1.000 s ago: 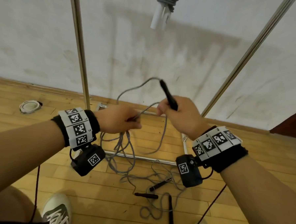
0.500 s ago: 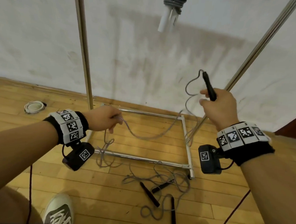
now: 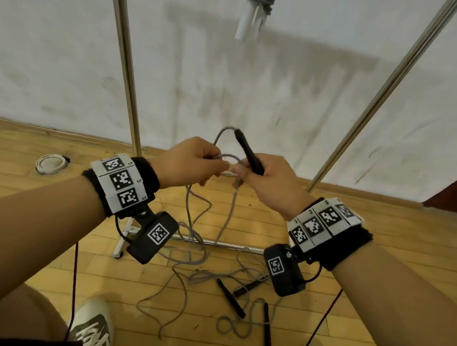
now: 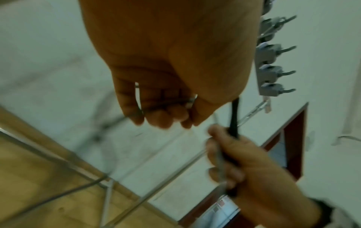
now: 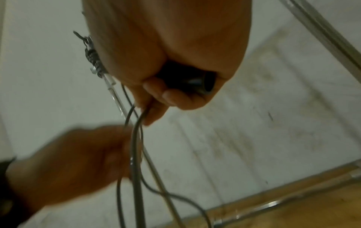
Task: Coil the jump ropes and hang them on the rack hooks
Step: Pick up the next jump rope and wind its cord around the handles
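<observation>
Two hands are held close together at chest height. A strand of the thin grey jump-rope cord (image 3: 224,156) is pinched in the curled fingers of the left hand (image 3: 189,161). From it the cord arcs across to the right hand (image 3: 270,180), whose fingers are wrapped around the slim black rope handle (image 3: 248,152) and further strands. Below both hands the cord hangs to a loose tangle on the wooden floor (image 3: 311,230), beside more black handles (image 3: 231,297). Above the hands, a coiled grey rope with white handles (image 3: 253,14) is hung on the steel rack (image 3: 124,61).
</observation>
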